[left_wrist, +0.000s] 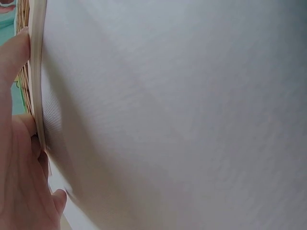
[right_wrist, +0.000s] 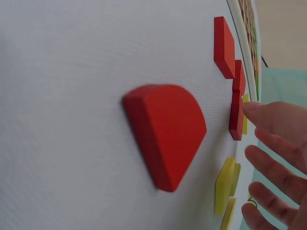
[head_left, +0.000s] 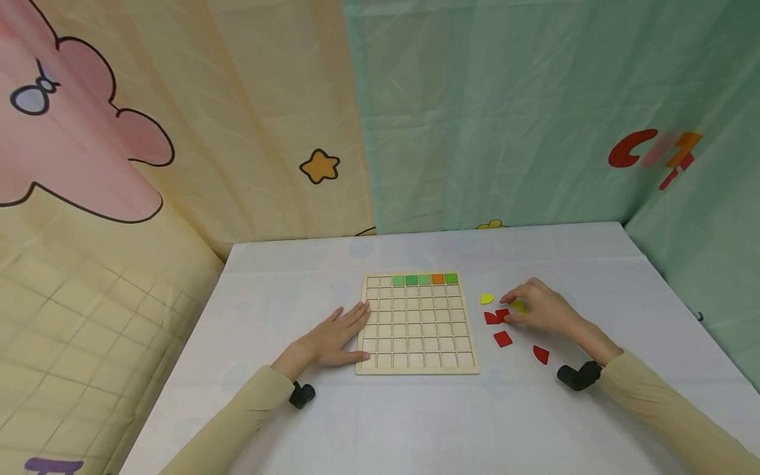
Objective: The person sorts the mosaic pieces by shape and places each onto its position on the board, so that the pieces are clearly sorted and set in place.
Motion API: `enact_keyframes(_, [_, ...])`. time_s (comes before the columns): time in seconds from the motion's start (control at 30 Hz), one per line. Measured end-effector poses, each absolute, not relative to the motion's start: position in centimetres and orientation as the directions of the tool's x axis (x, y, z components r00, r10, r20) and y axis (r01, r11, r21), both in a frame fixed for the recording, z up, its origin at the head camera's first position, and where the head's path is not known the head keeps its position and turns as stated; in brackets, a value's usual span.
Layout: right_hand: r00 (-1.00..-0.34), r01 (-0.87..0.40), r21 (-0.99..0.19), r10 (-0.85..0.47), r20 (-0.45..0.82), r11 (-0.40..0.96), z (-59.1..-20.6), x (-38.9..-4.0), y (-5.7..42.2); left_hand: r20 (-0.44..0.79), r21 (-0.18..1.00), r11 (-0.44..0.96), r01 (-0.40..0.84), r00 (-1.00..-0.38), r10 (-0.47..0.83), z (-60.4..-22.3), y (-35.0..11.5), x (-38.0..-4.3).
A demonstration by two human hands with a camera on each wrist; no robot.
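My left hand (head_left: 338,336) rests along the left edge of a wooden grid board (head_left: 415,323), fingers and thumb spread over its rim. Over at the board's right, my right hand (head_left: 546,308) hovers low above loose pieces with thumb and fingers apart. The right thumb is at a red square piece (head_left: 503,315), which adjoins a red rounded piece (head_left: 491,318); whether it touches is unclear. Nearer me lie another red square (head_left: 503,339) and a red quarter-round piece (right_wrist: 168,129). Yellow pieces (right_wrist: 224,187) sit under the right fingers, partly hidden; one yellow rounded piece (head_left: 487,299) lies beside the board.
Several green tiles (head_left: 411,280) and an orange tile (head_left: 437,279) fill part of the board's far row. A pale cloth covers the table (head_left: 415,422). Printed curtains (head_left: 415,132) stand behind and at both sides.
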State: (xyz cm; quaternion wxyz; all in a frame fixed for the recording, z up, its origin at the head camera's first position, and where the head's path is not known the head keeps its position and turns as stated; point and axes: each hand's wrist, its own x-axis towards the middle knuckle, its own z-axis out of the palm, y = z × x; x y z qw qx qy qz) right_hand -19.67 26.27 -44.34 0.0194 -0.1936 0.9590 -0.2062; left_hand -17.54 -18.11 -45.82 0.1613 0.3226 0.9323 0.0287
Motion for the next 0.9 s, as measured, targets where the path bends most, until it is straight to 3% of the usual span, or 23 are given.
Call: enact_keyframes(0.9, [-0.908,-0.402,-0.375,-0.418,0.042,0.835,-44.92,-19.68,26.85,-0.276,0.164,0.789,0.592,-0.74,0.613,-46.09,-18.09,-17.58])
